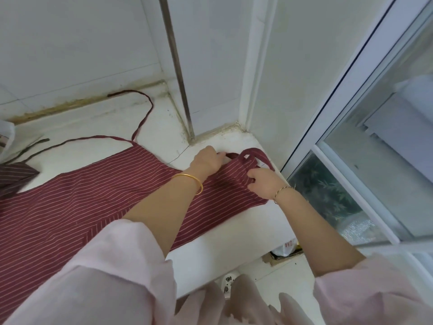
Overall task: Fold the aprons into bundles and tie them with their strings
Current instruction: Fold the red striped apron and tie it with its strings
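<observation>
You get even, fairly bright, soft daylight from the window (386,148). Left of the window, shadows are faint and the apron (70,202) stripes read sharp. Wide-angle distortion leans and bows the window's frame lines. Below it, nearest the lens, your sleeves (98,277) look soft and blurred.

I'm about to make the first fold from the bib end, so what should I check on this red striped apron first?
1. Red striped apron spread flat on white counter: ok.
2. Left hand gripping bib's far edge: ok.
3. Right hand pinching bib's near edge: ok.
4. Red neck loop tucked onto the cloth: not ok, it sticks out past the bib.
5. Far red waist strings lying loose, untangled: ok.
</observation>
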The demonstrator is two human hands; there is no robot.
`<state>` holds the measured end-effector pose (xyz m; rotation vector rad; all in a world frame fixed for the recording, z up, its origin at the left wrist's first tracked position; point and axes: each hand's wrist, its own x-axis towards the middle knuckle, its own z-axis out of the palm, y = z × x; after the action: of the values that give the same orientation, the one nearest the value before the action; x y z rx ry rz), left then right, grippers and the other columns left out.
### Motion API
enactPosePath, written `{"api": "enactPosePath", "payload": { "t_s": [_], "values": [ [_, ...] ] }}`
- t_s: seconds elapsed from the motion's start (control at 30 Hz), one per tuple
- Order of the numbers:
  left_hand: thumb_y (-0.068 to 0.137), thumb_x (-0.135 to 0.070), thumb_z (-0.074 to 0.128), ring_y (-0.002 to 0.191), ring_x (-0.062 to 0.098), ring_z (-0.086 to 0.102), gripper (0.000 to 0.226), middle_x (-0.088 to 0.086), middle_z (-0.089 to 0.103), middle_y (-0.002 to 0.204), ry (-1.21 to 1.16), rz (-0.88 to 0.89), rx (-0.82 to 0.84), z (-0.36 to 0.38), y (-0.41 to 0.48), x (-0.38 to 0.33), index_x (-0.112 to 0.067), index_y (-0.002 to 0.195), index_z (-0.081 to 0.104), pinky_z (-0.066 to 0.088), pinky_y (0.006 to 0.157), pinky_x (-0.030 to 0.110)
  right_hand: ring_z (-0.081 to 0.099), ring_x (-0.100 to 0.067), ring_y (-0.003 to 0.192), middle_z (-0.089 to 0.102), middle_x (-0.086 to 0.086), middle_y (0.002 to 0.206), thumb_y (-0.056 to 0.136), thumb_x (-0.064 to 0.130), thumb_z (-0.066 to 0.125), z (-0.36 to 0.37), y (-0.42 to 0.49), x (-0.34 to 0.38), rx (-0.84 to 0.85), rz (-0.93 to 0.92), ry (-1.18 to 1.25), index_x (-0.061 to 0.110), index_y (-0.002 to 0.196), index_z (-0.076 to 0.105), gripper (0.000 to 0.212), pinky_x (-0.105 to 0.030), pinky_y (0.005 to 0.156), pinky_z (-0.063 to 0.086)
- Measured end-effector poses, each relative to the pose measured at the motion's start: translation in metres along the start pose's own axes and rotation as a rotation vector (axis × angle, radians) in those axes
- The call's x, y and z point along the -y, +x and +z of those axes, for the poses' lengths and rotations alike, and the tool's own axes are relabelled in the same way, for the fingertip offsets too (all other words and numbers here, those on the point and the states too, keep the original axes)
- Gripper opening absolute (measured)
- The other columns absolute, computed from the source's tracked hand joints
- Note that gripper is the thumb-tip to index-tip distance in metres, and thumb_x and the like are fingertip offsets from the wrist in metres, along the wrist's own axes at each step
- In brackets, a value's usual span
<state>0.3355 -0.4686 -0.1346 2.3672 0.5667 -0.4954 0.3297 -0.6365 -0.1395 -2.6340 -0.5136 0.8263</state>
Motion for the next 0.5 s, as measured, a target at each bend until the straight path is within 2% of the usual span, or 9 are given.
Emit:
{"api": "enactPosePath", "payload": {
  "t_s": [0.07,0.13,0.23,0.3,0.4,0.5],
  "values": [
    [0.092,-0.020,0.055,0.076,0.021,0.054,0.018,0.009,0.060,0.089,0.013,-0.015,-0.016,-0.001,0.009,-0.002,-0.004,0.096,0.060,0.042,0.057,0.025,0.045,-0.017,0.077,0.041,0.006,0.068,0.093,0.006,0.045,0.004,-0.004,-0.001,-0.043,-0.053,0.007,0.018,0.062,0.038,0.033,-0.023,0.059,0.035],
    [0.091,-0.007,0.051,0.082,0.021,0.056,0.019,0.008,0.063,0.099,0.034,0.034,-0.046,-0.003,0.014,-0.014,-0.005,0.103,0.064,0.045,0.062,0.025,0.045,-0.018,0.076,0.046,0.001,0.073,0.092,0.007,0.046,0.005,-0.008,-0.002,-0.037,-0.087,-0.011,0.014,0.066,0.041,0.028,-0.029,0.067,0.038],
    [0.090,0.002,0.042,0.091,0.026,0.062,0.028,0.011,0.063,0.105,-0.062,0.251,-0.185,-0.013,0.018,-0.046,-0.007,0.106,0.063,0.052,0.075,0.034,0.046,-0.016,0.080,0.049,-0.002,0.084,0.094,0.009,0.047,0.005,-0.010,-0.005,-0.040,-0.126,-0.021,0.010,0.079,0.049,0.015,-0.026,0.074,0.040],
    [0.088,0.008,0.040,0.088,0.029,0.065,0.029,0.016,0.064,0.100,-0.185,0.428,-0.229,-0.023,0.017,-0.073,-0.003,0.101,0.063,0.056,0.077,0.039,0.045,-0.016,0.084,0.050,-0.001,0.088,0.095,0.012,0.047,0.004,-0.011,-0.008,-0.074,-0.120,-0.010,0.007,0.091,0.056,0.011,-0.027,0.081,0.042],
    [0.086,0.014,0.039,0.075,0.024,0.064,0.029,0.016,0.063,0.093,-0.329,0.612,-0.232,-0.035,0.008,-0.110,0.000,0.096,0.063,0.058,0.071,0.034,0.047,-0.018,0.082,0.051,-0.004,0.089,0.096,0.015,0.046,0.006,-0.008,-0.014,-0.076,-0.044,0.053,0.001,0.102,0.057,0.019,-0.027,0.077,0.041],
    [0.094,0.003,0.040,0.070,0.016,0.061,0.019,0.003,0.060,0.087,-0.485,0.643,-0.164,-0.042,-0.004,-0.135,-0.006,0.098,0.055,0.054,0.062,0.025,0.048,-0.017,0.078,0.052,-0.003,0.083,0.096,0.020,0.047,0.008,-0.006,-0.019,-0.107,0.003,0.111,0.003,0.097,0.056,0.019,-0.025,0.070,0.036]
  ]
}}
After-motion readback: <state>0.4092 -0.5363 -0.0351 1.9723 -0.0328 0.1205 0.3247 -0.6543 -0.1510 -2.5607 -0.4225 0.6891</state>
